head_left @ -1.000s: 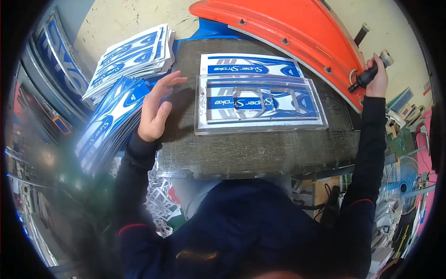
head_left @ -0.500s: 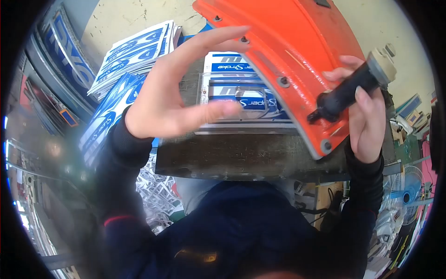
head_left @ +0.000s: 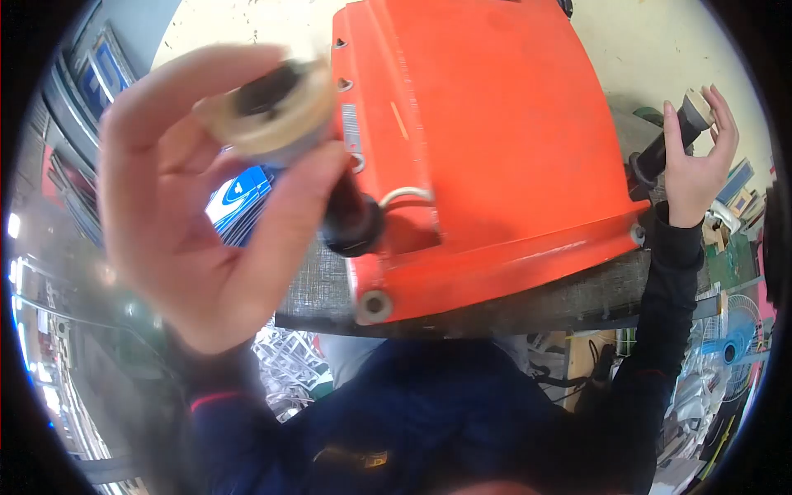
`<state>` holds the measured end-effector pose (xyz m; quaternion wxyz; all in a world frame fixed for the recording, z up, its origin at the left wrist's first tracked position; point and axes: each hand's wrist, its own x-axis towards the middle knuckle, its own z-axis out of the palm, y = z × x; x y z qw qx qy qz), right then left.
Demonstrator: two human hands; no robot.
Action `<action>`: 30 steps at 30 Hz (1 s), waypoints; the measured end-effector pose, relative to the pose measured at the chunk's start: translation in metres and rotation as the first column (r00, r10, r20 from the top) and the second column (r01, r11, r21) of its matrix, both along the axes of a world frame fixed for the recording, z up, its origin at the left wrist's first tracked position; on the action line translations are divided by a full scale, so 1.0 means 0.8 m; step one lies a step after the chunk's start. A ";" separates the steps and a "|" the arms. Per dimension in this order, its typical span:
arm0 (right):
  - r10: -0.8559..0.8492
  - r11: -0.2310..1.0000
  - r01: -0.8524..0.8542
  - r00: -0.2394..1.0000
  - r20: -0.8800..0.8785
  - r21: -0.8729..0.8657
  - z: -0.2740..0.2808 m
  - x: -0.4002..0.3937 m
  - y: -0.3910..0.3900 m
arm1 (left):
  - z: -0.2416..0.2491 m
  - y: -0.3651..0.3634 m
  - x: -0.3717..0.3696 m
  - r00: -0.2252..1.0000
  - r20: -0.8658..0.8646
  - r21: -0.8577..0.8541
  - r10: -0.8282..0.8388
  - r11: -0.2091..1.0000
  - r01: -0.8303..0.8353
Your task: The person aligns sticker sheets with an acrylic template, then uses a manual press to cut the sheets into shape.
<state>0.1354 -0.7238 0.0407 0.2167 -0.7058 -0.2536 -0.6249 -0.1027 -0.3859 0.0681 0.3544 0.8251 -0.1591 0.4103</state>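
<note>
Bright light falls on the orange panel (head_left: pixel 503 124), with a soft shadow (head_left: pixel 412 234) toward its near left corner, white glare spots (head_left: pixel 15 227) shine beyond the left edge of the table (head_left: pixel 318 289), the left hand (head_left: pixel 190 214) is blurred, and black borders (head_left: pixel 18 49) close the bent view.

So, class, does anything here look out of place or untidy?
Yes: pale scraps lie in a loose tangle below the near edge of the dark worktop, left of the person's lap, which looks untidy. The red part shows no obvious damage.
</note>
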 end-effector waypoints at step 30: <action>0.435 0.899 -0.433 0.900 0.023 -0.069 -0.022 -0.018 0.033 | -0.044 0.068 0.021 0.841 0.459 -0.042 0.287 0.952 -0.302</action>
